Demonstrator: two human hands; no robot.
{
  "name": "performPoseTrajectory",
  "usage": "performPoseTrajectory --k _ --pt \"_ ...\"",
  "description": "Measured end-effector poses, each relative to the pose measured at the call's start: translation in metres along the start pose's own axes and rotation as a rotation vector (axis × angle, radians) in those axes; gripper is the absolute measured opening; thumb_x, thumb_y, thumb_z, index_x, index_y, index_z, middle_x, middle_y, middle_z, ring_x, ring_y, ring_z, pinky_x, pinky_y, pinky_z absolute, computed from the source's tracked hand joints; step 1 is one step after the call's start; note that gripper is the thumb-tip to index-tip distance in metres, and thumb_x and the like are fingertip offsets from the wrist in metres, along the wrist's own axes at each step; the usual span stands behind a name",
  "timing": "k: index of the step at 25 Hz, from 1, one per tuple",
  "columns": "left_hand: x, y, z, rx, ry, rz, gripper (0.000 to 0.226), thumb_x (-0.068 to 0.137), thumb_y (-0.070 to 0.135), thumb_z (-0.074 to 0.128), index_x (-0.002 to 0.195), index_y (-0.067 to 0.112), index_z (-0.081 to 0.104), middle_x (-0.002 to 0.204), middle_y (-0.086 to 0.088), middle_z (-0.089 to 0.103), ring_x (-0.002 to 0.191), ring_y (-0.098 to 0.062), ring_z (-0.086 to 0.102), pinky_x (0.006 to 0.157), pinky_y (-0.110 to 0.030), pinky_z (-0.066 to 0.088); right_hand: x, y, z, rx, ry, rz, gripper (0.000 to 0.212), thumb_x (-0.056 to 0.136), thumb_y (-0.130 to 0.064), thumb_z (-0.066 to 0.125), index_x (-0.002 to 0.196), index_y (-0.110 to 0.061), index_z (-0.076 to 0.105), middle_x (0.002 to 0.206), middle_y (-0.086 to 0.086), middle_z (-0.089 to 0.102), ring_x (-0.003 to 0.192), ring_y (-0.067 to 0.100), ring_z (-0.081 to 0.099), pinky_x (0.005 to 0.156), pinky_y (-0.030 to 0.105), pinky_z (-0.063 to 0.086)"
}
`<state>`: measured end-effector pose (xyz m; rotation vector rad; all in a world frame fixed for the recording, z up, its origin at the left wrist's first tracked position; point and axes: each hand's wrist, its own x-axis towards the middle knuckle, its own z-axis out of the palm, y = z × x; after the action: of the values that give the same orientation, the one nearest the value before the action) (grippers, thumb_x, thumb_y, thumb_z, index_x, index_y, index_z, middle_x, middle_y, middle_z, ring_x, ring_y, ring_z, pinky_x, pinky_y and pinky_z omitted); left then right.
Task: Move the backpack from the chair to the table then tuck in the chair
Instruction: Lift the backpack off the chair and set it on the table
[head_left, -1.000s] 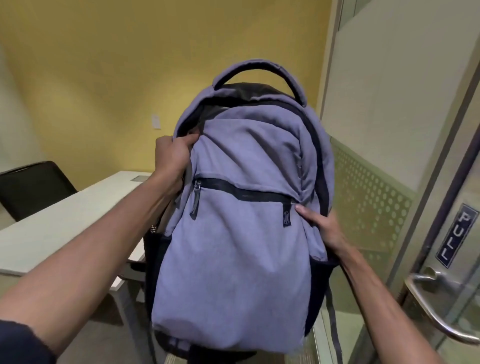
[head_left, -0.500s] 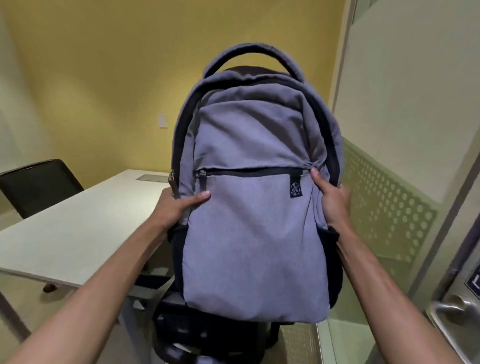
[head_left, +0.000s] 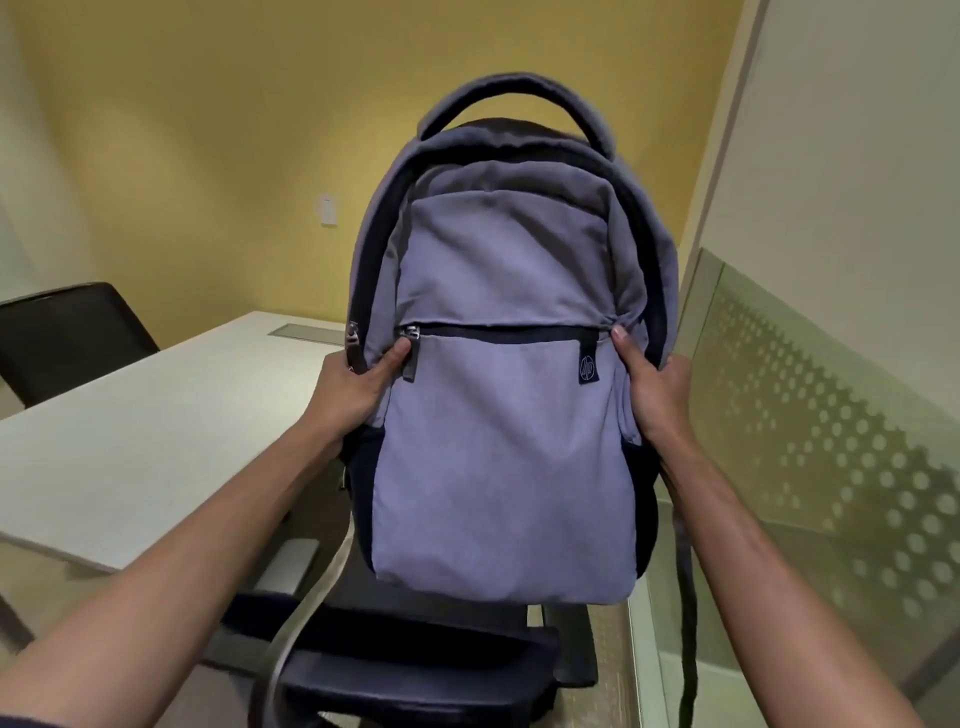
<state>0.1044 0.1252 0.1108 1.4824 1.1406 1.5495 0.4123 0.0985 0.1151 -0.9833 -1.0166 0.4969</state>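
Observation:
A grey-blue backpack (head_left: 504, 415) with dark side panels and a top handle hangs upright in the air in front of me. My left hand (head_left: 353, 387) grips its left edge beside the front zip. My right hand (head_left: 652, 387) grips its right edge at the same height. Below the bag stands a dark chair (head_left: 415, 660), its seat bare. The white table (head_left: 156, 415) lies to the left, its near corner just behind the bag. A pale strap dangles from the bag over the chair.
A second black chair (head_left: 67, 338) stands at the table's far left. A frosted glass partition (head_left: 831, 441) with a dot pattern runs along the right. The yellow wall (head_left: 260, 130) closes the room behind the table.
The backpack has risen clear of the chair and come further from me. Both hands have shifted to grip its sides at zip height. My view has turned left, away from the door.

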Motion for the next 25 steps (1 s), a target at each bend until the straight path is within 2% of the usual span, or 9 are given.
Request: performPoseTrajectory --k 4,7,9,11,12,16,18,22,25 --pt "0.045 -0.036 0.010 -0.018 -0.013 0.007 0.026 0.079 0.043 0.074 0.064 0.022 0.069 0.057 0.014 0.071 0.053 0.002 0.065 0.046 -0.010 0.045 0.028 0.037 0.021 -0.066 -0.006 0.013 0.035 0.087 -0.032 0.071 0.060 -0.014 0.062 0.051 -0.011 0.064 0.051 0.005 0.059 0.046 0.016 0.044" --pt "0.074 -0.052 0.017 -0.015 -0.036 -0.008 0.027 0.073 0.048 0.074 0.068 0.022 0.070 0.061 0.014 0.073 0.058 0.001 0.068 0.048 -0.011 0.047 0.047 0.058 0.034 -0.080 -0.005 0.016 0.033 0.088 -0.033 0.070 0.056 -0.027 0.065 0.054 -0.011 0.067 0.053 0.003 0.062 0.047 0.014 0.044" --pt "0.089 -0.063 0.020 -0.011 -0.036 -0.018 0.023 0.074 0.045 0.074 0.069 0.023 0.070 0.060 0.017 0.073 0.058 0.002 0.067 0.048 -0.009 0.046 0.063 0.073 0.040 -0.094 -0.019 0.023 0.033 0.088 -0.035 0.069 0.063 -0.013 0.068 0.060 -0.004 0.068 0.057 0.008 0.064 0.052 0.018 0.046" --pt "0.104 -0.073 0.026 -0.012 -0.031 -0.036 0.019 0.078 0.041 0.075 0.071 0.024 0.071 0.063 0.018 0.074 0.061 0.003 0.068 0.050 -0.009 0.047 0.080 0.088 0.047 -0.080 -0.043 0.022 0.053 0.088 -0.038 0.069 0.074 0.012 0.060 0.068 0.013 0.065 0.061 0.016 0.061 0.055 0.026 0.046" --pt "0.110 -0.079 0.029 -0.012 -0.025 -0.049 0.018 0.078 0.041 0.075 0.072 0.024 0.071 0.065 0.018 0.074 0.063 0.003 0.069 0.051 -0.009 0.048 0.088 0.097 0.050 -0.086 -0.057 0.031 0.057 0.088 -0.038 0.069 0.072 0.015 0.055 0.068 0.016 0.062 0.061 0.017 0.058 0.054 0.028 0.044" --pt "0.132 -0.111 0.040 0.009 0.022 -0.090 0.025 0.073 0.050 0.073 0.076 0.024 0.072 0.069 0.014 0.076 0.067 -0.001 0.070 0.053 -0.010 0.049 0.124 0.140 0.061 -0.112 -0.076 0.076 0.052 0.088 -0.035 0.069 0.052 -0.008 0.043 0.047 0.000 0.051 0.045 0.010 0.046 0.043 0.019 0.035" --pt "0.141 -0.131 0.049 0.037 0.058 -0.111 0.028 0.072 0.053 0.072 0.078 0.026 0.072 0.071 0.014 0.076 0.068 -0.002 0.071 0.053 -0.010 0.050 0.142 0.172 0.065 -0.107 -0.107 0.092 0.052 0.088 -0.034 0.068 0.051 -0.005 0.049 0.047 -0.005 0.054 0.045 0.008 0.048 0.043 0.018 0.037" --pt "0.153 -0.159 0.074 0.076 0.164 -0.149 0.020 0.070 0.055 0.073 0.076 0.037 0.075 0.076 0.016 0.077 0.072 -0.001 0.071 0.055 -0.010 0.051 0.182 0.220 0.073 -0.087 -0.235 0.132 0.051 0.091 -0.027 0.067 0.041 -0.032 0.057 0.042 -0.016 0.057 0.042 -0.005 0.047 0.043 0.012 0.035" --pt "0.164 -0.168 0.092 0.109 0.230 -0.163 0.024 0.065 0.065 0.073 0.079 0.045 0.075 0.081 0.018 0.077 0.079 -0.003 0.072 0.061 -0.013 0.053 0.214 0.243 0.081 -0.083 -0.298 0.164 0.054 0.090 -0.030 0.067 0.039 -0.028 0.047 0.041 -0.013 0.050 0.041 0.001 0.042 0.042 0.017 0.031"
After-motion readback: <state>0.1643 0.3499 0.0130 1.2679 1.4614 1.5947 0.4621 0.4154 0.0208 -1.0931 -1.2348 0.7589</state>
